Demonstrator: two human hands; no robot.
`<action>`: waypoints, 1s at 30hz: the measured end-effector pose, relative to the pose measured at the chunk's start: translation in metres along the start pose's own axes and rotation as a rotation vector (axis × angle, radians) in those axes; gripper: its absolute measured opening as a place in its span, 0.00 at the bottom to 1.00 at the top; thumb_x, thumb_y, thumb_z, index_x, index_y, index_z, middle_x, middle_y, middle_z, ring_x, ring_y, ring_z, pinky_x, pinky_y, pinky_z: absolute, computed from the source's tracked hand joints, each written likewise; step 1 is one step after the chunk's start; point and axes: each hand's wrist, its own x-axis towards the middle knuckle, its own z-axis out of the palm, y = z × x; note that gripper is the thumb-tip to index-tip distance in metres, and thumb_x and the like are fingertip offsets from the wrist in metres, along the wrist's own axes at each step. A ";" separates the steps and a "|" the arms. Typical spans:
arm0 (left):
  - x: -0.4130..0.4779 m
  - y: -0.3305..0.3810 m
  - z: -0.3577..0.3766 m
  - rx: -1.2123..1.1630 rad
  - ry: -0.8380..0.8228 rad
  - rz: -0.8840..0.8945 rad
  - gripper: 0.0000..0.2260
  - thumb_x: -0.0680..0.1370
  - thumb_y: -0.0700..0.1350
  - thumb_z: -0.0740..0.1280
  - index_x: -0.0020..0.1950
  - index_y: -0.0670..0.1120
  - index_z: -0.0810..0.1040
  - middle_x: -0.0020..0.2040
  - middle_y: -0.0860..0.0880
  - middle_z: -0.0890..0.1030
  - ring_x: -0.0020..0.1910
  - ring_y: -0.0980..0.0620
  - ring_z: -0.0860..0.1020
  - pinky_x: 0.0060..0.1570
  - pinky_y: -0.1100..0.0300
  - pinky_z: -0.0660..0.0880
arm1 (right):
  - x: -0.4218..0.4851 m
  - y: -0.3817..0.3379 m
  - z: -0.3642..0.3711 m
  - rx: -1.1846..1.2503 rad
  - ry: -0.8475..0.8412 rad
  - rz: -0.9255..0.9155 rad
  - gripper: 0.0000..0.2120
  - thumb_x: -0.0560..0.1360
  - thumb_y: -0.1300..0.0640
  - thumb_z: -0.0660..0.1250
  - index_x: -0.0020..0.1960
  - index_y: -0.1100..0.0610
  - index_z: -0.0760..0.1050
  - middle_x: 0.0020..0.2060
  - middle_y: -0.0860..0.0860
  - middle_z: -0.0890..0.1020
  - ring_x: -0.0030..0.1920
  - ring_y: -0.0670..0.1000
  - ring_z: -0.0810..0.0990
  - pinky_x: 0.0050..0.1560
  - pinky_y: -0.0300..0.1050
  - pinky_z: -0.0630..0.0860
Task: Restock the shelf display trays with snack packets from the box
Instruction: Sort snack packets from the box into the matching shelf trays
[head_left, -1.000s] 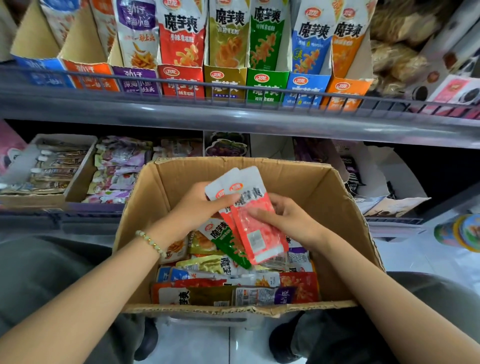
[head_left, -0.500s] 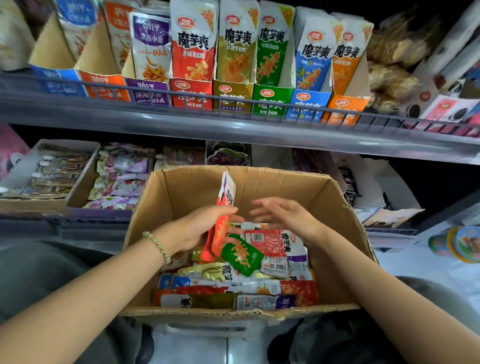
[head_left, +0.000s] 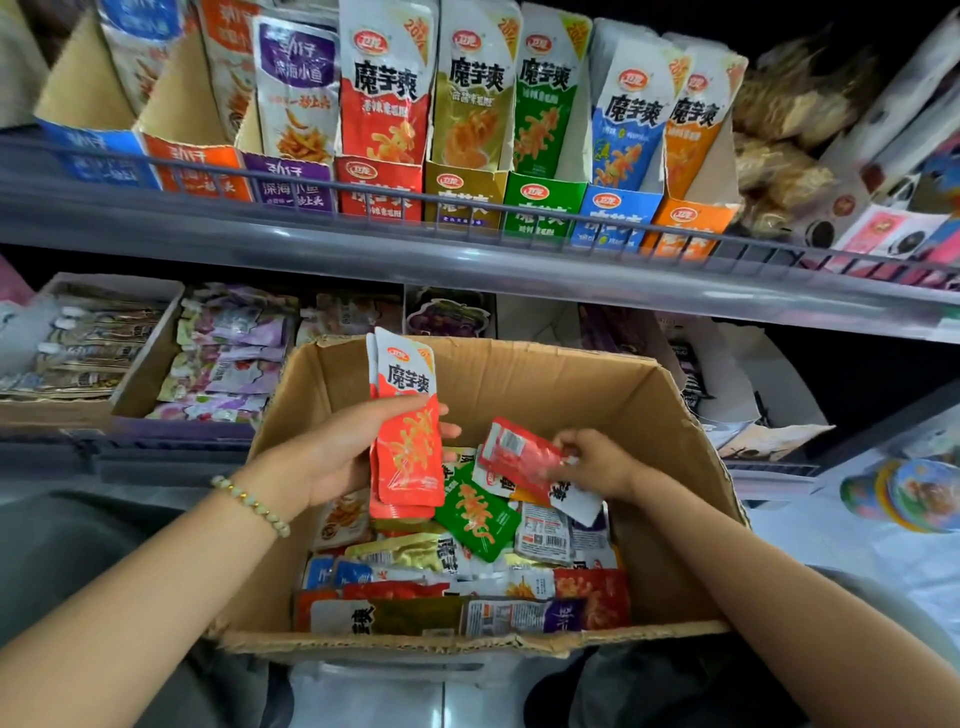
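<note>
An open cardboard box (head_left: 670, 467) sits in front of me, filled with mixed snack packets (head_left: 467, 582). My left hand (head_left: 343, 457) holds a small stack of red packets (head_left: 408, 447) upright above the box's left side. My right hand (head_left: 597, 462) pinches another red packet (head_left: 519, 454) just above the pile, tilted, back side up. On the upper shelf stand display trays: red (head_left: 379, 192), gold (head_left: 462, 200), green (head_left: 540, 210), blue (head_left: 615, 218) and orange (head_left: 685, 226), each with packets upright in it.
A wire rail (head_left: 467, 205) runs along the upper shelf's front edge. On the lower shelf at the left sit a cardboard tray (head_left: 150, 364) of dark packets and a heap of purple packets (head_left: 228, 353). White boxes (head_left: 753, 395) stand behind the box at the right.
My left hand has turned its red packets face-on and raised them a little. My right hand, empty half a second ago, has picked another red packet off the pile.
</note>
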 end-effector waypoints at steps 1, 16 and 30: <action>0.000 0.000 0.000 -0.024 0.016 -0.002 0.18 0.80 0.51 0.60 0.63 0.42 0.75 0.51 0.43 0.84 0.44 0.46 0.84 0.48 0.53 0.79 | -0.008 -0.013 -0.008 0.082 0.020 -0.040 0.05 0.75 0.57 0.71 0.46 0.56 0.75 0.40 0.50 0.82 0.34 0.44 0.79 0.33 0.37 0.75; -0.014 0.007 0.021 -0.289 0.224 0.175 0.08 0.77 0.46 0.66 0.53 0.45 0.80 0.44 0.46 0.85 0.40 0.51 0.83 0.46 0.55 0.78 | -0.061 -0.136 0.032 0.443 0.294 -0.389 0.18 0.75 0.44 0.68 0.62 0.49 0.73 0.56 0.44 0.80 0.55 0.43 0.80 0.53 0.41 0.78; -0.040 0.035 -0.011 0.042 0.160 0.295 0.25 0.67 0.72 0.56 0.60 0.64 0.71 0.64 0.54 0.77 0.61 0.54 0.76 0.65 0.46 0.70 | -0.054 -0.169 -0.053 0.750 0.107 -0.349 0.13 0.71 0.56 0.69 0.54 0.60 0.78 0.45 0.54 0.85 0.45 0.52 0.83 0.47 0.42 0.81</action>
